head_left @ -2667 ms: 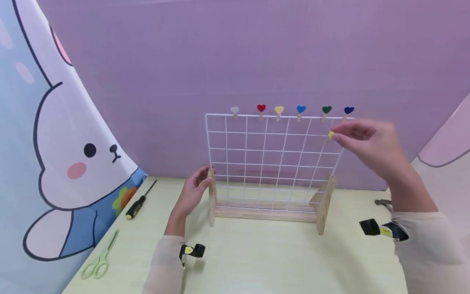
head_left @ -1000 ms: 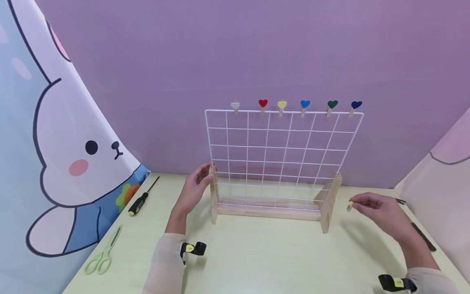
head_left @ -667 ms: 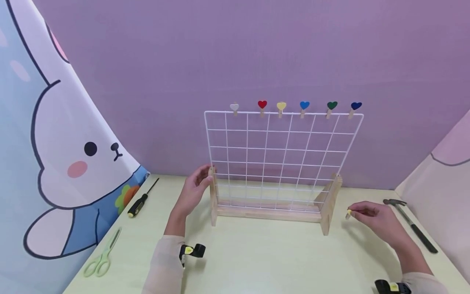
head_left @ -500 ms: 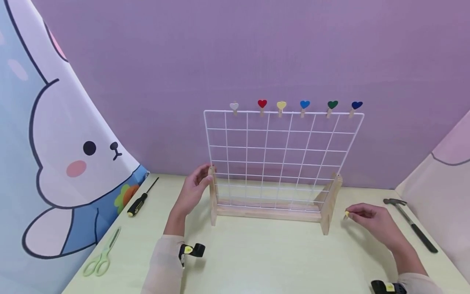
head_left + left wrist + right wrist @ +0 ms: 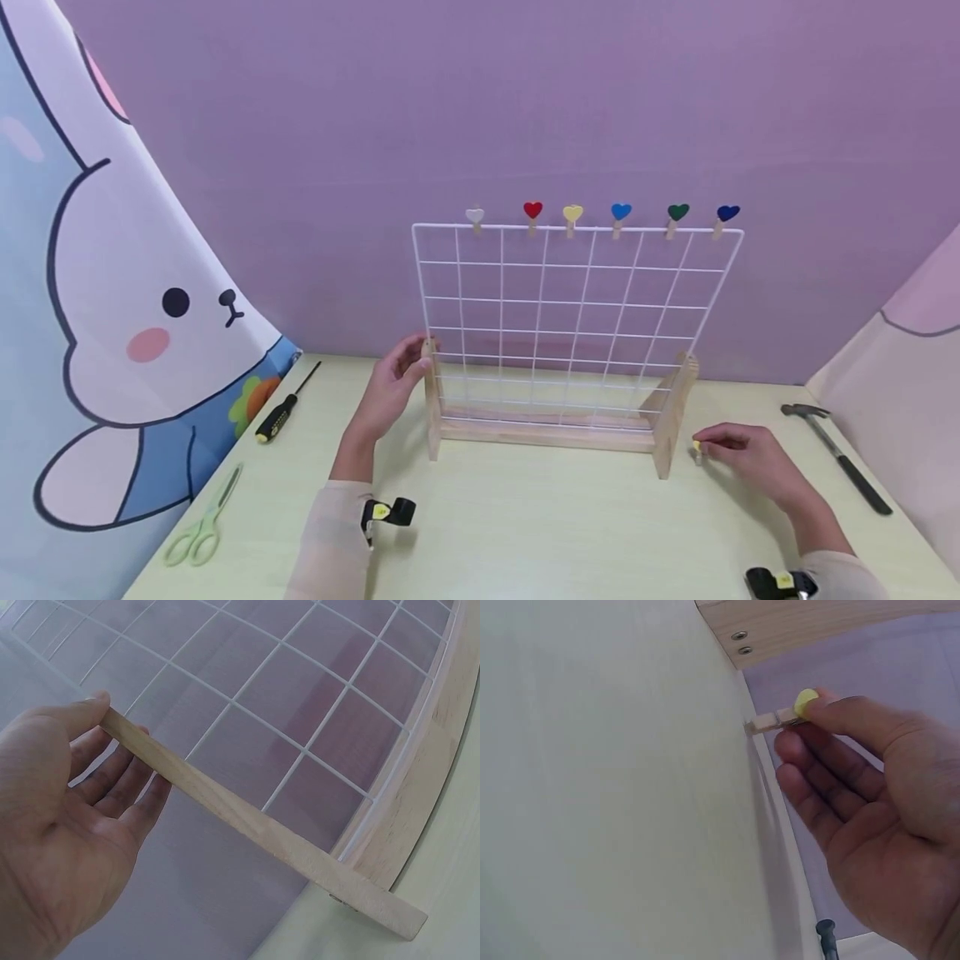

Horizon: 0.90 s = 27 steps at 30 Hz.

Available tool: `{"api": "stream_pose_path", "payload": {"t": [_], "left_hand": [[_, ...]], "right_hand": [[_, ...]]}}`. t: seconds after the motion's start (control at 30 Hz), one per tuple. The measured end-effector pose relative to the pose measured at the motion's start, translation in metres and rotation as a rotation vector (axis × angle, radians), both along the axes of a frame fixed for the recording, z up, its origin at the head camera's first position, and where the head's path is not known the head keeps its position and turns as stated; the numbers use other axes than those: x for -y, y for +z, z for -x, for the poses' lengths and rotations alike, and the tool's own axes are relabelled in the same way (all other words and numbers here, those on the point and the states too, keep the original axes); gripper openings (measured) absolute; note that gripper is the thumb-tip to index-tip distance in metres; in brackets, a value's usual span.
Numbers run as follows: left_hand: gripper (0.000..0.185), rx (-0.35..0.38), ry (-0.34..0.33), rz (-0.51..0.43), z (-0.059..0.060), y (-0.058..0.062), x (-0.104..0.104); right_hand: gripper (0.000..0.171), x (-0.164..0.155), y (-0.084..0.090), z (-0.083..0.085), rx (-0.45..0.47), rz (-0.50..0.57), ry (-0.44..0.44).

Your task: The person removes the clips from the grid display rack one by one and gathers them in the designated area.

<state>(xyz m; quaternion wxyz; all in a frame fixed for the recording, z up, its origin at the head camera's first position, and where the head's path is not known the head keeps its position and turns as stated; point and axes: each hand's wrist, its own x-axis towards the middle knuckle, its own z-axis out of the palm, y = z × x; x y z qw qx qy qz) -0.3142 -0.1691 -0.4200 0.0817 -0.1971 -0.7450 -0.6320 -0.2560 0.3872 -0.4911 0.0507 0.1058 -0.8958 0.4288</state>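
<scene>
My left hand [image 5: 387, 392] holds the left wooden upright [image 5: 247, 829] of a stand, thumb on one side and fingers on the other. That stand carries a white wire grid [image 5: 517, 300]. Along the grid's top bar sit several heart clothespins, among them a red one [image 5: 532, 211], a blue one [image 5: 621, 212] and a dark blue one [image 5: 727, 213]. To the right of the stand, low over the table, my right hand [image 5: 753, 462] pinches a small wooden clothespin [image 5: 769, 721] by its yellow heart end. The pin's bare wooden end points away from the fingers.
A hammer [image 5: 840, 458] lies on the table [image 5: 547, 525] at the right edge. Along the left edge lie a black screwdriver [image 5: 279, 417] and green scissors [image 5: 202, 529]. Purple cloth [image 5: 337, 167] hangs behind, and a rabbit-print cloth [image 5: 112, 333] hangs at the left.
From beside the grid's upper right, my right hand has come down to just above the table with the yellow-heart clothespin, then drifted left towards the stand. My left hand stays on the upright.
</scene>
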Motion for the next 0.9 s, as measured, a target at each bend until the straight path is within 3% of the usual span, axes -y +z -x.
{"api": "stream_pose_path", "payload": {"t": [0.3, 0.9], "left_hand": [[0.046, 0.007, -0.009, -0.008, 0.001, 0.000, 0.001], [0.047, 0.007, -0.018, -0.026, 0.001, -0.001, 0.001]], "right_hand": [[0.025, 0.000, -0.008, 0.005, 0.054, -0.004, -0.018], [0.025, 0.006, -0.012, 0.006, 0.068, -0.064, -0.033]]}}
